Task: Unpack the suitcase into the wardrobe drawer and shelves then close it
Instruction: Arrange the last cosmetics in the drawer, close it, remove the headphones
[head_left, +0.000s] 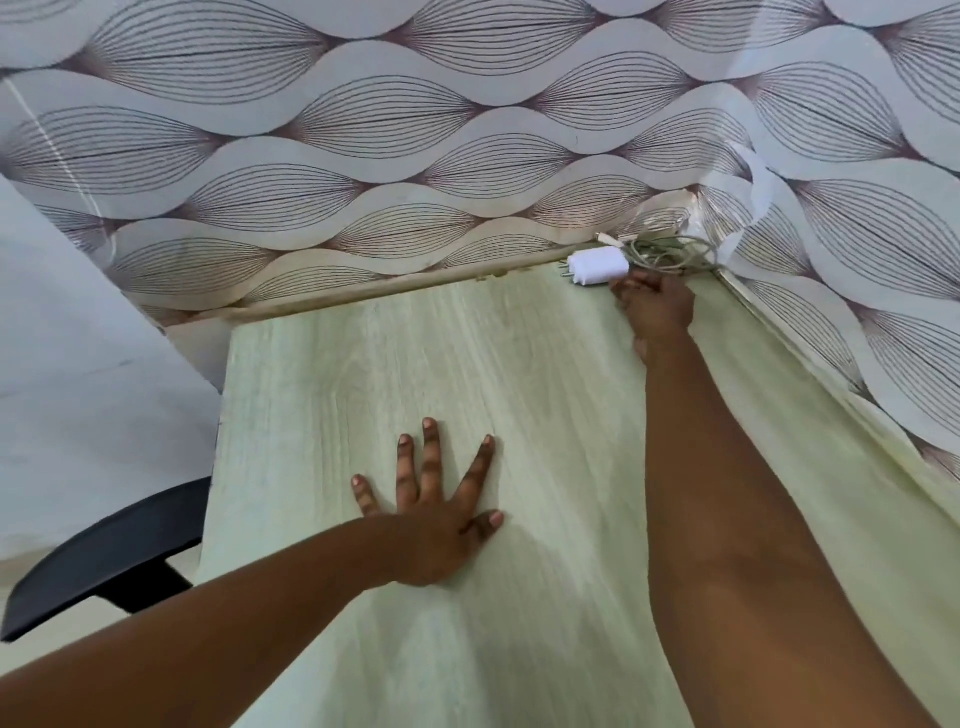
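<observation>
Now, left hand: my left hand (441, 525) lies flat on the pale wood top (363, 374), fingers straight and spread wide, about the middle of the surface toward the near edge. It holds nothing; I judge it only supports my lean.

Right hand: my right hand (657, 304) is stretched to the far right corner of the top. Its fingers touch the white charger (598, 266) or lie just beside it. From this angle I cannot tell if they are curled round anything, so I do not call it a grip.

Charger: it lies on its side at the far edge, with the plug pins pointing left.

Cable: a pale cable (670, 252) is bundled loosely behind the charger, close to the wall (363, 130) in the corner.

Surroundings: patterned wallpaper behind and on the right, with a strip peeling (753, 176) above the corner. A dark chair part (104, 551) shows past the left edge.

Task things: suitcase, drawer and shelves are not in view, so I cannot say how far the unpacking is.

Risk: there seems to be a narrow gap between the far edge and the wall. A careless push could send the charger or the cable down there.

Risk: the loose cable may catch on the peeling strip if I pull fast.

Risk: if I lift only the charger, the cable may drag behind.
</observation>
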